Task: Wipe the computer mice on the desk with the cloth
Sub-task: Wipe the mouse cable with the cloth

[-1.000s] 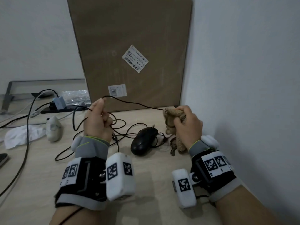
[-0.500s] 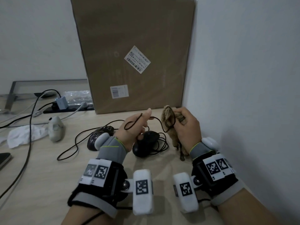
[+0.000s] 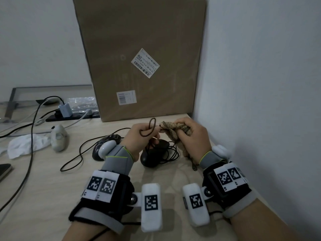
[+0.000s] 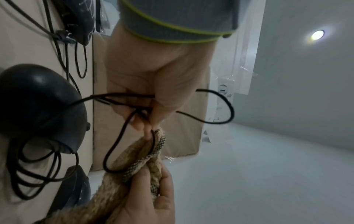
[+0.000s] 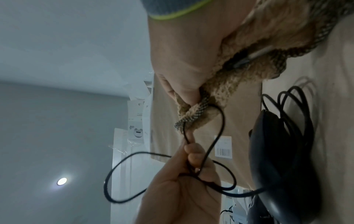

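left hand (image 3: 139, 140), right hand (image 3: 192, 136) – both raised, fingers curled

Tan cloth (image 3: 175, 132) bunched (checked edging) above glossy black mouse (image 3: 153, 153) amid coiled cable (image 3: 171, 153).

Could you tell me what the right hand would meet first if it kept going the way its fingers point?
Probably the left hand, which pinches the looped black cable right beside the cloth that the right hand grips.

Left hand (image 4: 153, 78) pinches the cable (image 4: 220, 106) (looped) against the cloth (image 4: 134, 159).
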A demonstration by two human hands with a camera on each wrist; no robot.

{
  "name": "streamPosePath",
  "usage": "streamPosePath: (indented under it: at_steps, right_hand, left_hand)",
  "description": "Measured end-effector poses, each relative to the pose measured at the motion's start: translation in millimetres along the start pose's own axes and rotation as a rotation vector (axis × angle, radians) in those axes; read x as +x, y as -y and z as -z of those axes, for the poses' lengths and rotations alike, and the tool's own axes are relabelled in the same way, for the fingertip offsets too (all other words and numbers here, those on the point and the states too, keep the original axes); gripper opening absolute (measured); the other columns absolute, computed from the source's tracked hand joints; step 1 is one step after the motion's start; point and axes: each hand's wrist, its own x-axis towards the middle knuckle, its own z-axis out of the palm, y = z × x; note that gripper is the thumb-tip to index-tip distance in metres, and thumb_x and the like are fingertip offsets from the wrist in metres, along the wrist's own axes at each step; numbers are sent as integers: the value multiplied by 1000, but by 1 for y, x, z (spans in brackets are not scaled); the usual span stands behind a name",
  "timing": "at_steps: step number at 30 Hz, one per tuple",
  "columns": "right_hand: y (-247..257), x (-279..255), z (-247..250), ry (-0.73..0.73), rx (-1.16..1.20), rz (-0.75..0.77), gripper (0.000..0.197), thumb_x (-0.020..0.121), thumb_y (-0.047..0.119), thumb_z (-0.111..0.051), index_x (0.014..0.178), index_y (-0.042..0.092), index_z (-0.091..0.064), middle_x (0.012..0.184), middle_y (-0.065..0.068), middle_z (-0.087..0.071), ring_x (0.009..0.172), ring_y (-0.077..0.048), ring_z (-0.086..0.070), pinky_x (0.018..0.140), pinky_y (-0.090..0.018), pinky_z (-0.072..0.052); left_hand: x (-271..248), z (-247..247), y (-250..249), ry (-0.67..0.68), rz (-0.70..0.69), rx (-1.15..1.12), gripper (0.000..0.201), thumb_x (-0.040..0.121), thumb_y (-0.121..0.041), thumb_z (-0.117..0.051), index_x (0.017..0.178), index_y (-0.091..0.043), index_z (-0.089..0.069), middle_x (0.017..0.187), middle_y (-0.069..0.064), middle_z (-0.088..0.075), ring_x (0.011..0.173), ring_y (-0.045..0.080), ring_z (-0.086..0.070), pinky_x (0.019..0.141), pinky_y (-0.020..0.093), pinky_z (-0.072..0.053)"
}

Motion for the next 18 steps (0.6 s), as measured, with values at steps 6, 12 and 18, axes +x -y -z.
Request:
streamPosePath:
  at_steps: [6, 12, 18]
  right_hand:
    - [0, 2, 3, -39, -85, -22, 21, 74, 20, -55, 89, 30, -65, 81, 9, -67, 81, -18, -64, 81, -43, -49]
    - [7, 14, 17, 104, -220, -124, 12, 79, 20, -62, 86, 30, -64, 81, 8, -66, 84, -19, -62, 80, -38, -48]
    - [28, 16, 65, 41, -19, -309, 11, 77, 15, -66, 87, 18, -68, 88, 0, -69, 86, -17, -63, 82, -36, -52]
  left_hand:
    - [7, 15, 9, -150, -4, -125, 19, 94, -12, -52, 88, -3, -68, 61, -4, -54, 48, 6, -46, 44, 14, -37]
    - [11, 11, 2, -211, 8, -1, 22, 95, -13, -52, 93, 4, -66, 62, -6, -60, 40, 2, -48, 41, 15, -33]
    - [21, -12, -33, -23, 37, 211, 19, 95, -16, -53, 87, -5, -67, 71, 3, -58, 41, 4, -51, 42, 15, -36]
